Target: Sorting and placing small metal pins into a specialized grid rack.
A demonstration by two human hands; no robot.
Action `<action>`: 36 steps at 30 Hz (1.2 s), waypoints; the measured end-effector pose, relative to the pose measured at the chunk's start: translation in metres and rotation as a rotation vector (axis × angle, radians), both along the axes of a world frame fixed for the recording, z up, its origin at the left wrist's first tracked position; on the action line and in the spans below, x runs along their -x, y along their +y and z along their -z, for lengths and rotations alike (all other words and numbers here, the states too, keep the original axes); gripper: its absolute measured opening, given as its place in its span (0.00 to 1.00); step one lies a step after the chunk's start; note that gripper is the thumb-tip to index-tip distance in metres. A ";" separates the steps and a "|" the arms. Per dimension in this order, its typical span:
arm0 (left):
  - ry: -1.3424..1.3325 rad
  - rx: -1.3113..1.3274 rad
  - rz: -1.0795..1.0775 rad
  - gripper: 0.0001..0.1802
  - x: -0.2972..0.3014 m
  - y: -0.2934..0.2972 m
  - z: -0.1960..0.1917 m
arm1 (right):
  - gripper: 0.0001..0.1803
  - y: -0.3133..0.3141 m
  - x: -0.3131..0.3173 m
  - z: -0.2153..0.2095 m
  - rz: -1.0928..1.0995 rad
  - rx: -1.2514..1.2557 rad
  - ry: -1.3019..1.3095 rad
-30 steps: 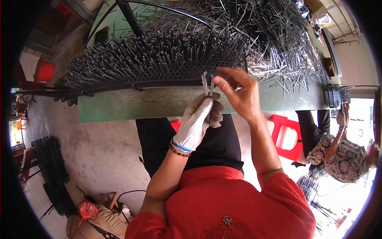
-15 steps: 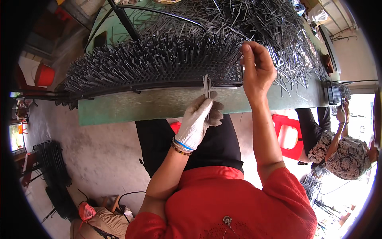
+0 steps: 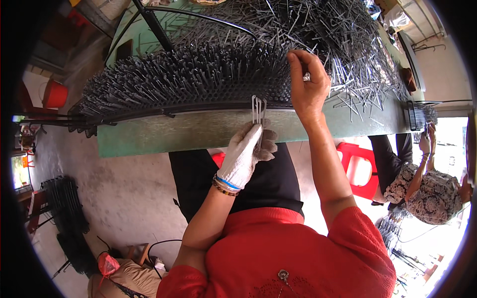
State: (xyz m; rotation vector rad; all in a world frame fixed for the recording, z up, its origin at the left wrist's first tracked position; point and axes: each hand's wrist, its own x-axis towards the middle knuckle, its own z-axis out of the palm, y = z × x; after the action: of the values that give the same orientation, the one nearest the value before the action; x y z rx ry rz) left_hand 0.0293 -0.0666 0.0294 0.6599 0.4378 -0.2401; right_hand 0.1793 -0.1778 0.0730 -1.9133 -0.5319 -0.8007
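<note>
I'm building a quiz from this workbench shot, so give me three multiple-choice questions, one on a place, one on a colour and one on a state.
1. Where is the bare right hand?
A. Raised at the dark perforated panel bristling with metal pins
B. In the lap
C. On the red plastic stool

2. What colour is the knit glove on the left hand?
A. Blue
B. White
C. Black

3. What is the left hand's state?
A. Open and empty
B. Gripping a small bundle of thin metal pins
C. Flat on the green table

Answers: 1 A, its fingers pinch at the panel's edge; 2 B, the glove is white; 3 B, pins stand up from the fist.
</note>
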 end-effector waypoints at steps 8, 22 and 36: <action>-0.016 -0.057 0.090 0.12 0.002 0.003 0.003 | 0.07 0.004 0.001 0.019 -0.024 0.244 -0.153; -0.027 -0.122 0.075 0.14 0.004 0.004 -0.001 | 0.07 -0.002 0.025 -0.009 -0.082 0.065 0.139; -0.125 -0.185 0.085 0.16 0.001 -0.003 -0.008 | 0.12 -0.024 0.047 -0.003 -0.451 -0.059 0.963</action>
State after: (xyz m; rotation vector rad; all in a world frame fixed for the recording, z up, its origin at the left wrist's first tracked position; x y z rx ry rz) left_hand 0.0283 -0.0692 0.0369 0.8708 0.3145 -0.2393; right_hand 0.1319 -0.2015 0.0762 -1.7713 -0.2938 0.4031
